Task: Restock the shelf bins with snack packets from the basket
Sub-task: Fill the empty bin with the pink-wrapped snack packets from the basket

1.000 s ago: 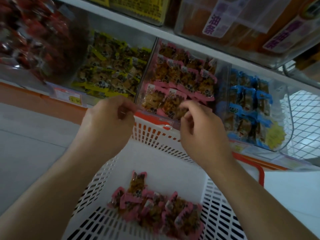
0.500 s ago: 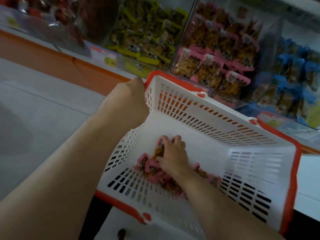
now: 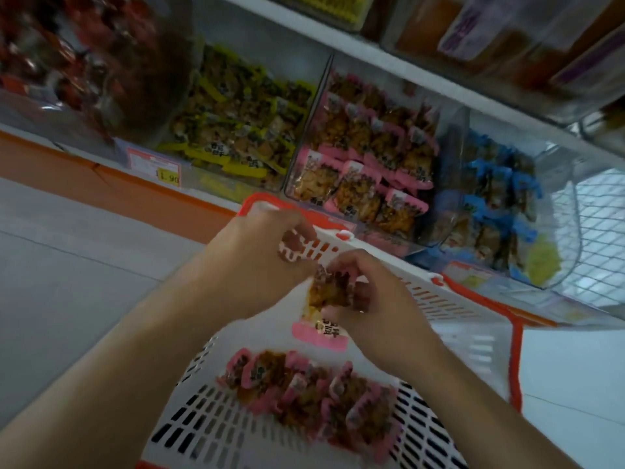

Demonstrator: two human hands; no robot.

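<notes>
A white basket with a red rim [image 3: 480, 336] sits low in the middle of the head view, and several pink snack packets [image 3: 304, 394] lie on its floor. My right hand [image 3: 382, 313] grips a few pink packets [image 3: 326, 299] above the basket. Beside it, my left hand [image 3: 247, 262] hovers by the basket's far rim and appears to pinch a small pink-edged packet [image 3: 292, 245] in its curled fingers. Just beyond the hands on the shelf stands the clear bin [image 3: 306, 137] filled with matching pink packets [image 3: 368, 170].
A bin of yellow packets [image 3: 236, 130] stands left of the pink one and a bin of blue packets [image 3: 500, 211] right of it. Red packets [image 3: 67, 45] fill the far left. A price tag [image 3: 154, 165] hangs on the shelf edge. An upper shelf [image 3: 422, 72] overhangs; wire mesh [image 3: 598, 231] stands at right.
My right hand has come up out of the basket with pink packets. My left hand has left the basket's corner rim and met the right hand. The view has tilted back up toward the shelf.
</notes>
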